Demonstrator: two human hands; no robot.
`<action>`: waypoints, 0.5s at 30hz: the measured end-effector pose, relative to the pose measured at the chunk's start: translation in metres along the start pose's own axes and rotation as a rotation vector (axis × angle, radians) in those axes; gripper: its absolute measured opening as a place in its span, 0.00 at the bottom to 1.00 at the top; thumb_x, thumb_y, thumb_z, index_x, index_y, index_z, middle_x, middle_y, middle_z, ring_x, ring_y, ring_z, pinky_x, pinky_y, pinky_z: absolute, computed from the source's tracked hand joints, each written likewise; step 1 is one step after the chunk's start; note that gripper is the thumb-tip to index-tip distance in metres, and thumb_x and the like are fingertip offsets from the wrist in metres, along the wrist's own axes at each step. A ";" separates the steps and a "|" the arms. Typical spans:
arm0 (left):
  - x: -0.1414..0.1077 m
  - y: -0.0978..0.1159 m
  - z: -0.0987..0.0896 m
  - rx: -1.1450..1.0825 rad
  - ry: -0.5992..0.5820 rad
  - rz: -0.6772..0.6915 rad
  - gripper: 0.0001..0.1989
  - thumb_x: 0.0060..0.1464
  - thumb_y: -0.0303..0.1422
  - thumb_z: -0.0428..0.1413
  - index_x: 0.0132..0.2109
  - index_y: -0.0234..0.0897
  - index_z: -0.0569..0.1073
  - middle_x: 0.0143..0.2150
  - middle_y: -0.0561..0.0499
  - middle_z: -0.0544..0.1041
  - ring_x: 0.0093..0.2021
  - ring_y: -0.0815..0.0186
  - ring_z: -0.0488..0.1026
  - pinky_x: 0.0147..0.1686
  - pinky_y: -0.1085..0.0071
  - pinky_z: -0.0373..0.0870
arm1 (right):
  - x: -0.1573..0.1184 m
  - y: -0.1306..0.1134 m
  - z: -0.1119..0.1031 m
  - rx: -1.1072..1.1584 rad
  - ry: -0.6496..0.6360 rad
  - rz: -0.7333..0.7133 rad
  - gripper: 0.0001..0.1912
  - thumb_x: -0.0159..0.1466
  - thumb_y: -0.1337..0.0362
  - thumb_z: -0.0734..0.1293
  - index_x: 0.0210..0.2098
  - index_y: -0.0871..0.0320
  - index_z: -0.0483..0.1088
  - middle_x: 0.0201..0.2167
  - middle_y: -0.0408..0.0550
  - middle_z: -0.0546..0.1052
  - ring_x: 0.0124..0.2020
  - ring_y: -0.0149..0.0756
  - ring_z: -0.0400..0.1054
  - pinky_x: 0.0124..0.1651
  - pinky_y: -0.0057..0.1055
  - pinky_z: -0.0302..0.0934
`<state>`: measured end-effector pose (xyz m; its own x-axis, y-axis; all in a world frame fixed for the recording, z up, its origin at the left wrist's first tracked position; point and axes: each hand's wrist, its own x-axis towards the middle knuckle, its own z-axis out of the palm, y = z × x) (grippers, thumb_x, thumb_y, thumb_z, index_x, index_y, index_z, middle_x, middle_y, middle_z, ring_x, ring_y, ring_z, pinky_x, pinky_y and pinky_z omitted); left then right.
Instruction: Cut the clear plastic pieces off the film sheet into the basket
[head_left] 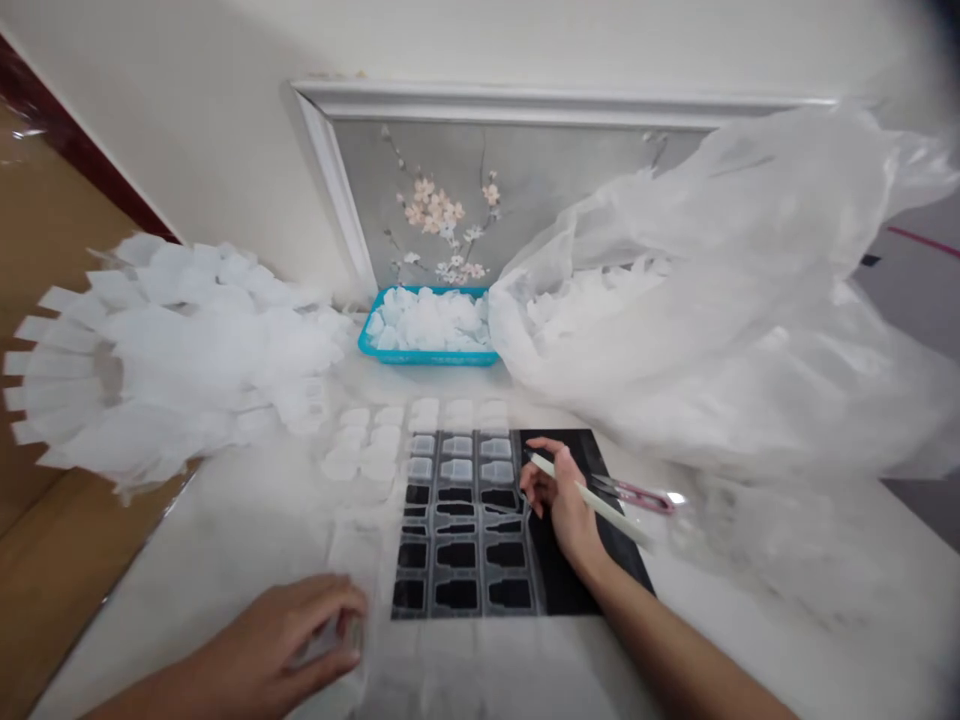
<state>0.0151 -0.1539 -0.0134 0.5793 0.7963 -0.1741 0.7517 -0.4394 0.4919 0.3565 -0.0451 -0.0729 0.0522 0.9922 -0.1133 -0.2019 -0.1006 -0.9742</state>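
Note:
A long pale green pen-like tool (619, 520) is held in my right hand (559, 500), its dark tip pointing up and left. That hand is over the right part of a black mat (570, 590). On the mat's left part lies a clear sheet (481, 575) with rows of cut-out shapes; whitish pieces (457, 470) fill its upper rows. My left hand (307, 640) is left of the mat with thumb and fingers curled toward each other; what is between them, if anything, is too blurred to tell.
White pieces (367, 450) lie in rows behind the mat's left side. Farther back are a blue tray (427, 357) of white pieces, a large translucent bag (720, 330) and a white pile (187, 350). Pink-handled snips (649, 498) lie right. A framed picture (525, 107) leans behind.

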 end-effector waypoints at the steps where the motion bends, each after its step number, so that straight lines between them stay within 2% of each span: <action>1: 0.002 -0.007 0.008 0.040 0.003 0.050 0.17 0.58 0.40 0.58 0.53 0.44 0.71 0.49 0.49 0.76 0.45 0.62 0.74 0.44 0.68 0.72 | -0.002 -0.002 -0.001 -0.082 -0.015 -0.022 0.26 0.69 0.41 0.53 0.44 0.55 0.68 0.23 0.43 0.71 0.21 0.32 0.63 0.18 0.24 0.50; 3: 0.003 -0.013 0.023 0.136 0.042 0.154 0.15 0.58 0.36 0.58 0.52 0.43 0.70 0.49 0.49 0.76 0.45 0.60 0.73 0.45 0.68 0.70 | -0.008 -0.007 -0.005 -0.312 -0.098 -0.048 0.26 0.70 0.43 0.53 0.40 0.55 0.71 0.26 0.45 0.75 0.23 0.32 0.64 0.21 0.26 0.54; 5: 0.002 -0.010 0.032 0.182 0.036 0.233 0.07 0.61 0.29 0.53 0.45 0.41 0.71 0.42 0.50 0.77 0.40 0.62 0.72 0.41 0.68 0.68 | -0.017 -0.015 -0.010 -0.547 -0.236 -0.070 0.26 0.71 0.46 0.53 0.38 0.55 0.74 0.33 0.47 0.78 0.25 0.32 0.66 0.27 0.27 0.59; 7: -0.001 0.000 0.031 0.142 -0.088 0.265 0.08 0.62 0.24 0.47 0.39 0.40 0.69 0.37 0.52 0.76 0.36 0.64 0.71 0.38 0.69 0.66 | -0.028 -0.023 -0.014 -0.712 -0.363 -0.121 0.23 0.72 0.49 0.54 0.38 0.54 0.75 0.37 0.47 0.78 0.31 0.35 0.70 0.35 0.29 0.63; 9: -0.005 0.012 0.022 0.043 -0.242 0.272 0.08 0.62 0.24 0.46 0.37 0.40 0.67 0.36 0.52 0.75 0.36 0.65 0.71 0.37 0.70 0.64 | -0.039 -0.029 -0.017 -0.801 -0.430 -0.192 0.21 0.72 0.51 0.55 0.38 0.54 0.75 0.36 0.47 0.78 0.38 0.38 0.71 0.42 0.32 0.63; 11: -0.009 0.022 0.010 -0.050 -0.356 0.286 0.06 0.61 0.26 0.48 0.37 0.41 0.67 0.36 0.53 0.75 0.36 0.66 0.72 0.37 0.71 0.64 | -0.047 -0.031 -0.020 -0.828 -0.442 -0.221 0.18 0.71 0.53 0.57 0.39 0.53 0.74 0.36 0.46 0.78 0.39 0.39 0.72 0.45 0.33 0.62; 13: -0.011 0.029 -0.002 -0.091 -0.419 0.324 0.02 0.59 0.30 0.52 0.36 0.41 0.68 0.34 0.53 0.76 0.35 0.65 0.73 0.36 0.70 0.64 | -0.052 -0.030 -0.023 -0.800 -0.402 -0.195 0.15 0.70 0.53 0.59 0.40 0.53 0.74 0.36 0.46 0.78 0.38 0.39 0.72 0.44 0.34 0.62; 14: -0.010 0.031 -0.009 -0.086 -0.423 0.336 0.03 0.58 0.34 0.55 0.36 0.41 0.69 0.34 0.54 0.76 0.34 0.65 0.74 0.35 0.70 0.64 | -0.052 -0.028 -0.025 -0.765 -0.358 -0.187 0.15 0.70 0.53 0.60 0.40 0.53 0.74 0.36 0.46 0.78 0.38 0.39 0.71 0.44 0.34 0.62; 15: -0.006 0.033 -0.015 -0.079 -0.378 0.326 0.07 0.56 0.39 0.57 0.37 0.42 0.70 0.33 0.54 0.77 0.33 0.64 0.74 0.34 0.70 0.64 | -0.050 -0.025 -0.026 -0.708 -0.296 -0.190 0.15 0.69 0.52 0.60 0.40 0.53 0.73 0.35 0.46 0.78 0.37 0.39 0.71 0.42 0.33 0.62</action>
<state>0.0318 -0.1665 0.0166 0.8647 0.4101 -0.2901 0.4948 -0.5959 0.6325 0.3843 -0.0944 -0.0475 -0.2592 0.9654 0.0269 0.4602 0.1479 -0.8754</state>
